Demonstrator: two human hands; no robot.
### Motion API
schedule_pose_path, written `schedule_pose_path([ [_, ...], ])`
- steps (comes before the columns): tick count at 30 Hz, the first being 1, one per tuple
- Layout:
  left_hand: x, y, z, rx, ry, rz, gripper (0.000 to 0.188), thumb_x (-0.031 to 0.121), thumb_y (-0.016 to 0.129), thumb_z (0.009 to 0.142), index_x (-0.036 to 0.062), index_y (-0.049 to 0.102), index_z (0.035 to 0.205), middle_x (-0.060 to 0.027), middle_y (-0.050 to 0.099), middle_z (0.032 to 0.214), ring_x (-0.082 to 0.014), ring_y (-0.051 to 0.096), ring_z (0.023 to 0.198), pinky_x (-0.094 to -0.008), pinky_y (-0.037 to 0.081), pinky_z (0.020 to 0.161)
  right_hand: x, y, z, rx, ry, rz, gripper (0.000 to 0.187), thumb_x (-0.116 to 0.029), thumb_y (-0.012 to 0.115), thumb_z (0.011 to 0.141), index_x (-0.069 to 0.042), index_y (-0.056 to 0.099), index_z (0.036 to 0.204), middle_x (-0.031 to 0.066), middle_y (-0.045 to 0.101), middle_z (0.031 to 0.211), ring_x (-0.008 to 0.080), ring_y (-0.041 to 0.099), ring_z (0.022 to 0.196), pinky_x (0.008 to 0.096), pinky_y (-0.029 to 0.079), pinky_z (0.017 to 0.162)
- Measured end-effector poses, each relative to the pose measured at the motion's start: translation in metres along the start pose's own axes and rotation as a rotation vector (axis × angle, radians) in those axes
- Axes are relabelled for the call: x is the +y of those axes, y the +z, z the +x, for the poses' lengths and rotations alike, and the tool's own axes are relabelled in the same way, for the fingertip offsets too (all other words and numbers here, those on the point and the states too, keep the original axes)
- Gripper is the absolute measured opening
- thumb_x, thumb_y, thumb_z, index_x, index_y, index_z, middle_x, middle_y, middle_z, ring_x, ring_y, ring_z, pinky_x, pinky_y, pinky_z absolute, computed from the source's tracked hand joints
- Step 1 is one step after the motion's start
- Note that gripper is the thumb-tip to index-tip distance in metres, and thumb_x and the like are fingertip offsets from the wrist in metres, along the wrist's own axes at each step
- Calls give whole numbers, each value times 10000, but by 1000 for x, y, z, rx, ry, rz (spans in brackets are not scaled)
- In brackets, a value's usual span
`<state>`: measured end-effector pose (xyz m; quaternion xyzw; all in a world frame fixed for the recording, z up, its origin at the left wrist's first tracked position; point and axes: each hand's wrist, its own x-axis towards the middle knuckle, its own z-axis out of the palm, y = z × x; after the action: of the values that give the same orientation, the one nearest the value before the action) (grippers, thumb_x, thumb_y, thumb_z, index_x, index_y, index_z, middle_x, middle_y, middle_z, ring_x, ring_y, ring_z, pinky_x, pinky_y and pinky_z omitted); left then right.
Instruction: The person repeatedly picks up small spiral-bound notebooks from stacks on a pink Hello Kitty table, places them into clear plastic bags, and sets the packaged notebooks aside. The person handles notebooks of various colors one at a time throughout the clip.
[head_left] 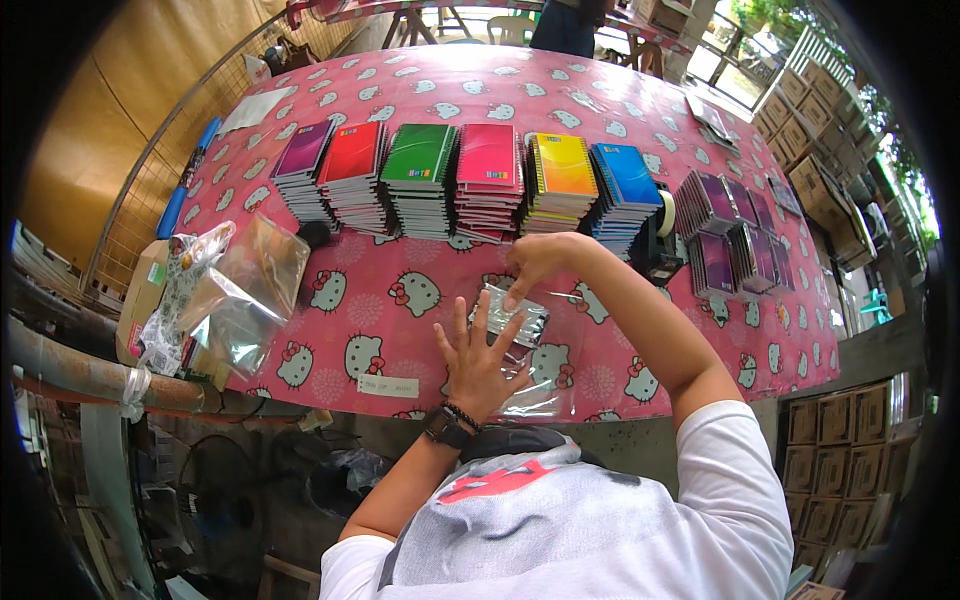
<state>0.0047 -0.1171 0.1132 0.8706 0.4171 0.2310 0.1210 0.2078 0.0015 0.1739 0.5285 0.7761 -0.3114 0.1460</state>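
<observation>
A clear plastic bag [545, 385] lies on the table in front of me, with a small stack of notebooks [530, 325] partly inside or beneath it. My left hand [480, 362] rests flat over the near left side of this bundle, fingers spread. From the right, my right hand [540, 265] reaches to the bundle's far end, its fingers bent and its thumb pressed down on the plastic. My hands hide much of the stack, including its covers.
Beyond my hands stand stacks of spiral notebooks: purple, red, green [420, 155], pink, yellow and blue. A tape dispenser [658, 250] sits beside the blue stack. Bundled purple notebooks [735, 235] are at right. Loose clear bags [250, 290] lie left; a paper slip [388, 387] lies near the front edge.
</observation>
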Motion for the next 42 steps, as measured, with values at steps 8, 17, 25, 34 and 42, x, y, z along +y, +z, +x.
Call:
schedule_pose_path([
  [8,-2,-6,7,50,19,52,974,337,783,592,126,318,1422,-120,208,1513,-378,45,1413,-676,64,1036,69,129,8,282,158,764,389,-373,693,754,3,594,766,61,582,651,130,515,601,312,425,561],
  [17,-13,-28,75,-134,485,-244,1102,108,852,512,134,224,1417,-95,481,1203,-285,475,1155,-531,295,1041,57,193,-85,835,463,805,158,-74,712,706,-13,613,813,41,633,719,111,570,667,288,464,613],
  [25,-43,21,49,-181,75,-1139,1170,8,862,519,111,145,1438,-104,438,1252,-252,469,1177,-351,424,979,-16,161,-95,899,-375,1480,756,-27,757,645,-10,387,1305,75,564,1144,155,534,1068,286,417,930],
  [34,-10,3,65,-137,252,-1241,1180,94,853,564,106,82,1458,-98,456,1225,-233,428,1185,-396,316,1041,-21,114,-126,1079,-382,1096,385,7,609,814,-16,547,1193,86,598,1162,162,544,1102,326,391,963],
  [42,-13,31,38,-230,185,-954,1133,48,801,550,94,98,1437,-141,365,1312,-246,396,1231,-390,294,1063,-13,199,-76,1006,-75,904,938,-104,761,624,-44,250,1409,168,397,1361,264,352,1295,368,264,1076],
])
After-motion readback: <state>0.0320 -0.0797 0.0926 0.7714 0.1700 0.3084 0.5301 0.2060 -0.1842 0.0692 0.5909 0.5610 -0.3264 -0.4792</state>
